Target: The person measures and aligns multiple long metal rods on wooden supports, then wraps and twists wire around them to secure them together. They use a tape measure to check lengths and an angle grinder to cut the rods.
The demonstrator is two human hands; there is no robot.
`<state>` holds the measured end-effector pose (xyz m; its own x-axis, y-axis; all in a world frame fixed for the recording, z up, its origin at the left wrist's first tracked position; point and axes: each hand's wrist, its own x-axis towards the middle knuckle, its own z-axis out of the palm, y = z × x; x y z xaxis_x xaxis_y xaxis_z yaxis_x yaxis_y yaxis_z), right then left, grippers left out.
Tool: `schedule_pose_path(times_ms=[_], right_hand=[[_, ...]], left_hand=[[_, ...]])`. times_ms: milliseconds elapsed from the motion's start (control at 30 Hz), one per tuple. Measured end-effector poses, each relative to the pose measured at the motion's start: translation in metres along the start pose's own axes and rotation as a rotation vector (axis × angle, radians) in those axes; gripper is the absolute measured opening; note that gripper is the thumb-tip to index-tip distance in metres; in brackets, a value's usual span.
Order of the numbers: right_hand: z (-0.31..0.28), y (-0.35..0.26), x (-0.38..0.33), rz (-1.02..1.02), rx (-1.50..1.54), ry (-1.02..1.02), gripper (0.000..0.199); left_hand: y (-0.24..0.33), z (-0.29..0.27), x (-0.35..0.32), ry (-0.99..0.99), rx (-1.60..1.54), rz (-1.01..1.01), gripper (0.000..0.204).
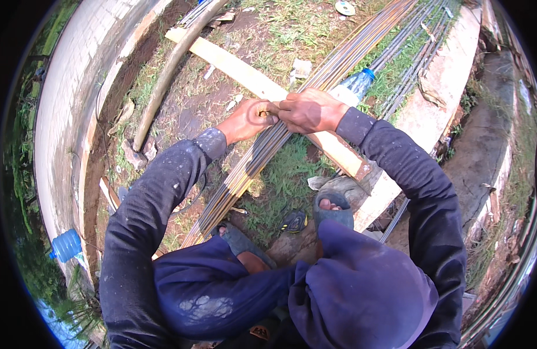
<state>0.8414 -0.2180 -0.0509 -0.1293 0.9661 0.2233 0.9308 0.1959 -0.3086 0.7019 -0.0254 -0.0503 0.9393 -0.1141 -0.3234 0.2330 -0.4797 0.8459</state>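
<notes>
My left hand (251, 120) and my right hand (313, 110) meet above a long bundle of thin metal rods (245, 167). Both are closed, fingertips nearly touching. The left thumb and forefinger curl into a ring; what either hand grips, if anything, is too small or hidden to make out. Beneath the right hand, a pale wooden plank (233, 65) crosses under the rods. The rods run from beside my left foot up to the far right.
A clear bottle with a blue cap (357, 83) lies just beyond my right hand. A black-and-yellow tape measure (294, 221) rests between my sandalled feet. At left are a bent wooden pole (166, 78), a low wall (62, 116) and a blue water jug (66, 245). More rods (411, 64) lie far right.
</notes>
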Motion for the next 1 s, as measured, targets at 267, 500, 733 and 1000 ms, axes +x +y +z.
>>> schedule_pose_path(times_ms=[267,500,733,1000], right_hand=[[0.008,-0.001,0.001,0.054,0.034,-0.046,0.033],[-0.004,-0.005,-0.002,0.07,0.064,-0.031,0.036],[0.004,0.003,0.006,-0.023,0.082,-0.059,0.029],[0.02,-0.009,0.001,0.159,0.096,0.058,0.037]], left_hand=[[0.002,0.002,-0.002,0.01,-0.127,-0.1,0.025],[0.005,0.002,0.0,0.0,-0.194,-0.192,0.027],[0.002,0.004,0.002,-0.002,-0.191,-0.182,0.024],[0.0,0.011,-0.002,0.065,-0.29,-0.147,0.024]])
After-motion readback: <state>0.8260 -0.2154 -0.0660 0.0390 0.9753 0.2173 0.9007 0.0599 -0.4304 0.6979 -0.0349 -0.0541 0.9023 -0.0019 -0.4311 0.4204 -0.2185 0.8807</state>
